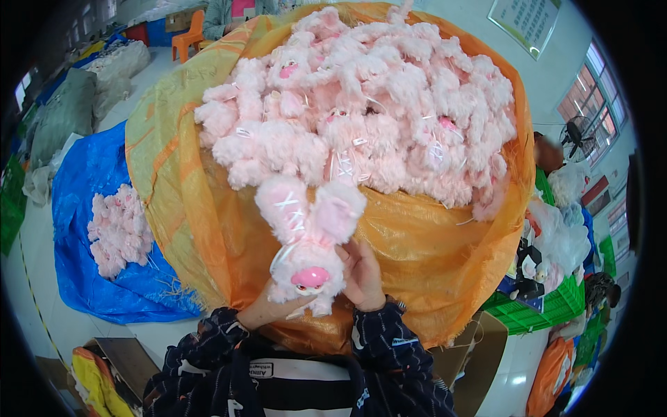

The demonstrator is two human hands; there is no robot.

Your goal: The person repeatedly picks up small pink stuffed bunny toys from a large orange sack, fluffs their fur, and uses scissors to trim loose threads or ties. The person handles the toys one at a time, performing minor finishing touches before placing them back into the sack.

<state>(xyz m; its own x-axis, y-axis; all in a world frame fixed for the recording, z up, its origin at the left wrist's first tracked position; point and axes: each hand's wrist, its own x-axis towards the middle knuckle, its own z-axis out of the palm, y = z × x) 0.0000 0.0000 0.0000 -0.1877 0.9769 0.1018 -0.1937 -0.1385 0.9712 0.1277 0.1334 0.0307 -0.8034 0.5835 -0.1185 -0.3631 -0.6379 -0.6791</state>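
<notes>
A pink plush rabbit [314, 267] with long upright ears, white cross-stitch lacing on one ear and a shiny pink nose is in front of me, its face tilted toward me. My left hand [267, 307] holds it low on its left side, the fingers partly hidden under the fur. My right hand [364, 276] is at the toy's other side, palm turned toward it and fingers loosely extended; some fingertips are hidden behind the plush. Beyond lies a large heap of similar pink plush toys [389, 104], several with white tags and ribbons.
The heap rests in a big orange woven sack [431, 240], spread open. At left, a blue sack [76, 278] holds more pink plush [119, 231]. A green crate [556, 309] with plastic bags stands at right. Cardboard boxes [476, 354] sit near me. An orange chair [187, 38] stands far back.
</notes>
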